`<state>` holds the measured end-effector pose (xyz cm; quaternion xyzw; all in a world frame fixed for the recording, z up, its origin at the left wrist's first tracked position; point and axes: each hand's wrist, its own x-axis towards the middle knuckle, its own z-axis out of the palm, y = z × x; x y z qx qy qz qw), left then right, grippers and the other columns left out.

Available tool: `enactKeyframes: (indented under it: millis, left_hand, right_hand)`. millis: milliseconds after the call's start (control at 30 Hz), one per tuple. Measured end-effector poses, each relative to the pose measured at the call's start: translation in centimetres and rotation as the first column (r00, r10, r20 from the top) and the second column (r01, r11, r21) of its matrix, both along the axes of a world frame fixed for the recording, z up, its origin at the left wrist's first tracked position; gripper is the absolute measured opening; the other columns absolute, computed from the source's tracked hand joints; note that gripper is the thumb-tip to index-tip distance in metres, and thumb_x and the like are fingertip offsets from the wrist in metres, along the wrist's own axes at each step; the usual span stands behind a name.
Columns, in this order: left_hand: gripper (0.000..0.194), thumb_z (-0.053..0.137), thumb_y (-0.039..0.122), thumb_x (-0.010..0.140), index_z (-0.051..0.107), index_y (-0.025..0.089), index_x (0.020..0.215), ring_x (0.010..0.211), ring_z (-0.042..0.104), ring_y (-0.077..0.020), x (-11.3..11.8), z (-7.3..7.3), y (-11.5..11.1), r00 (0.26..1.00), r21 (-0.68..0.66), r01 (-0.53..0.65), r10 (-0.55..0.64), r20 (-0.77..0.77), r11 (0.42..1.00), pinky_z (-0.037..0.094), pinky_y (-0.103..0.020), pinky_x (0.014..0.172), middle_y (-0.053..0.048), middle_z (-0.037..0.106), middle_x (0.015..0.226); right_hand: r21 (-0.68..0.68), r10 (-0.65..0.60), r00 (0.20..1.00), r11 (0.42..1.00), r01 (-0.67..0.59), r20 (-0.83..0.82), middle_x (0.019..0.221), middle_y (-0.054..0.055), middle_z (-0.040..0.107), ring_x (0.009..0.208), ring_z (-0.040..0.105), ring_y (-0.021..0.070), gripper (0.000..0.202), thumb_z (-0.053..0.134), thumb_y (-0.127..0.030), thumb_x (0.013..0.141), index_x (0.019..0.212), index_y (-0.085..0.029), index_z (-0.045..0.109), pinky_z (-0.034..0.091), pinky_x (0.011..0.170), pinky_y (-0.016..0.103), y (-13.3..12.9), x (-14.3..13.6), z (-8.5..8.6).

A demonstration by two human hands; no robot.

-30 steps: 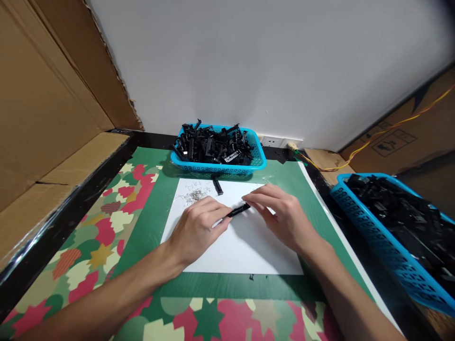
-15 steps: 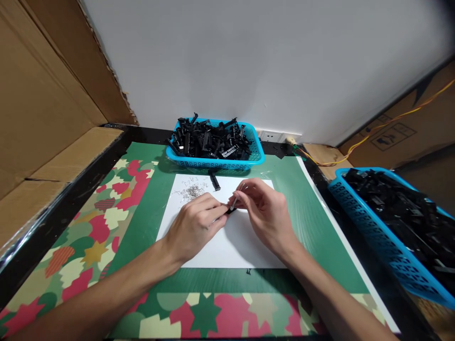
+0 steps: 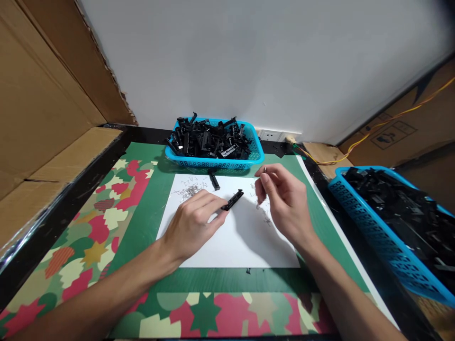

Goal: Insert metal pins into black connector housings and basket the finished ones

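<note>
My left hand (image 3: 195, 220) pinches one end of a narrow black plastic part (image 3: 234, 200) over a white sheet (image 3: 213, 248). The part's far end sticks out toward the upper right. My right hand (image 3: 282, 196) is raised apart from it on the right, thumb and forefinger pinched around a small metal piece (image 3: 265, 169), of which only a bit shows. A pile of tiny metal pieces (image 3: 192, 190) lies beyond my left hand. More of these metal bits (image 3: 266, 219) are scattered beside my right hand. Another black plastic part (image 3: 213, 181) lies at the sheet's back edge.
A blue basket (image 3: 213, 164) heaped with black plastic parts stands at the back near the wall. A second blue basket (image 3: 384, 241) of dark parts is on the right. Yellow wires (image 3: 350, 150) run from a plug; cardboard (image 3: 46, 94) stands at left.
My right hand has moved away from the black part, up and to the right, uncovering scattered metal bits. My left hand stays in place, and more of the part it holds now shows.
</note>
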<state>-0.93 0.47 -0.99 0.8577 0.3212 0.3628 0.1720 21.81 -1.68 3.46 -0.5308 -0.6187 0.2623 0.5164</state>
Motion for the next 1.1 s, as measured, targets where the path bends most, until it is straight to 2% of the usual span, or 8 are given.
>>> enactKeyframes:
  millis: [67,167,300,500,700,800,933,1100]
  left_hand:
    - [0.016,0.069,0.019,0.097,0.074,0.02,0.112,0.095,0.07,-0.0241,0.0,0.4,0.2,0.993,-0.057,-0.089,0.093,0.069,0.994,0.056,-0.039,0.085,-0.007,0.078,0.103]
    - [0.015,0.073,0.029,0.096,0.074,0.021,0.11,0.08,0.069,-0.0194,0.0,0.7,1.0,0.954,-0.232,-0.217,0.256,0.154,0.948,0.055,-0.033,0.074,-0.005,0.077,0.1]
    - [0.019,0.072,0.036,0.097,0.069,0.021,0.109,0.085,0.071,-0.0194,-0.1,0.5,2.0,0.88,-0.415,-0.22,0.363,0.306,0.883,0.054,-0.029,0.072,-0.004,0.074,0.095]
    - [0.02,0.072,0.037,0.097,0.067,0.021,0.108,0.09,0.072,-0.0196,-0.2,0.4,2.6,0.858,-0.477,-0.146,0.351,0.375,0.866,0.055,-0.029,0.076,-0.005,0.073,0.098]
    - [0.022,0.069,0.037,0.099,0.067,0.019,0.112,0.085,0.073,-0.0176,-0.1,0.2,2.7,0.846,-0.503,0.05,0.231,0.481,0.863,0.058,-0.029,0.074,-0.005,0.073,0.1]
    - [0.026,0.073,0.039,0.096,0.068,0.018,0.111,0.081,0.072,-0.0165,0.0,0.1,3.3,0.804,-0.531,0.137,0.219,0.552,0.836,0.058,-0.028,0.071,-0.005,0.073,0.1]
    - [0.036,0.081,0.044,0.089,0.071,0.017,0.111,0.075,0.068,-0.0137,-0.4,0.4,4.2,0.726,-0.575,0.249,0.242,0.643,0.78,0.055,-0.025,0.066,-0.006,0.072,0.099]
    - [0.045,0.081,0.05,0.089,0.073,0.013,0.113,0.07,0.066,-0.0154,-0.3,1.3,3.7,0.731,-0.592,0.413,0.135,0.669,0.692,0.054,-0.028,0.066,-0.007,0.072,0.084]
  right_hand:
    - [-0.019,-0.003,0.989,1.0,0.006,0.149,0.07,-0.003,0.052,0.059,0.048,0.0138,0.021,0.054,-0.039,0.109,0.1,-0.023,0.065,0.039,0.058,0.03,0.2,0.8,-0.1]
    - [-0.098,0.088,0.932,0.994,-0.057,0.351,0.077,0.0,0.062,0.066,0.053,0.0153,0.018,0.059,-0.031,0.106,0.094,-0.021,0.069,0.039,0.062,0.03,0.5,1.2,-0.9]
    - [-0.186,0.22,0.869,0.971,-0.151,0.444,0.089,0.004,0.072,0.077,0.062,0.0177,0.01,0.065,-0.021,0.1,0.098,-0.02,0.075,0.045,0.07,0.03,0.9,0.2,-2.3]
    - [-0.204,0.261,0.871,0.96,-0.19,0.416,0.097,0.004,0.073,0.081,0.065,0.0165,0.015,0.068,-0.014,0.096,0.101,-0.021,0.079,0.046,0.075,0.029,1.7,-1.0,-3.5]
    - [-0.254,0.329,0.857,0.936,-0.242,0.397,0.09,0.003,0.073,0.077,0.062,0.0162,0.012,0.068,-0.01,0.089,0.091,-0.018,0.076,0.044,0.07,0.028,1.9,-0.7,-3.0]
    - [-0.3,0.401,0.854,0.903,-0.308,0.331,0.078,0.0,0.069,0.068,0.055,0.0143,0.006,0.071,-0.02,0.091,0.087,-0.018,0.075,0.041,0.065,0.028,1.5,0.0,-2.0]
    - [-0.3,0.445,0.894,0.86,-0.413,0.044,0.079,0.003,0.068,0.071,0.056,0.0161,0.022,0.078,-0.038,0.09,0.084,-0.017,0.074,0.045,0.066,0.03,1.0,1.7,-0.4]
    - [-0.108,0.312,0.902,0.928,-0.357,-0.299,0.083,0.002,0.061,0.079,0.056,0.0178,0.025,0.088,-0.035,0.083,0.078,-0.02,0.069,0.047,0.071,0.031,1.0,2.0,0.0]
